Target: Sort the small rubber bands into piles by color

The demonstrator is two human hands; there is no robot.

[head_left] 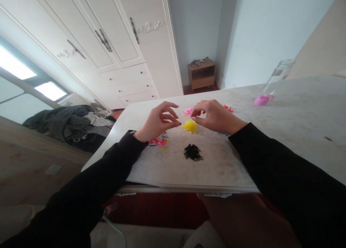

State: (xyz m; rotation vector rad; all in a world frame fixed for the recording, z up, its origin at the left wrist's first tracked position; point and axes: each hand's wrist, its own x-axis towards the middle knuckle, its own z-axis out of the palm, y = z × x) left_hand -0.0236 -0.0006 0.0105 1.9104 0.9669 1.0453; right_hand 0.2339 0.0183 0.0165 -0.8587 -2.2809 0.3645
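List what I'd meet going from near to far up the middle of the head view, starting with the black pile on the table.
Black pile, yellow pile, pink pile, small wooden cabinet.

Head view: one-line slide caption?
Left hand and right hand near a yellow pile of small bands on a pale table, a black pile closer to the camera.
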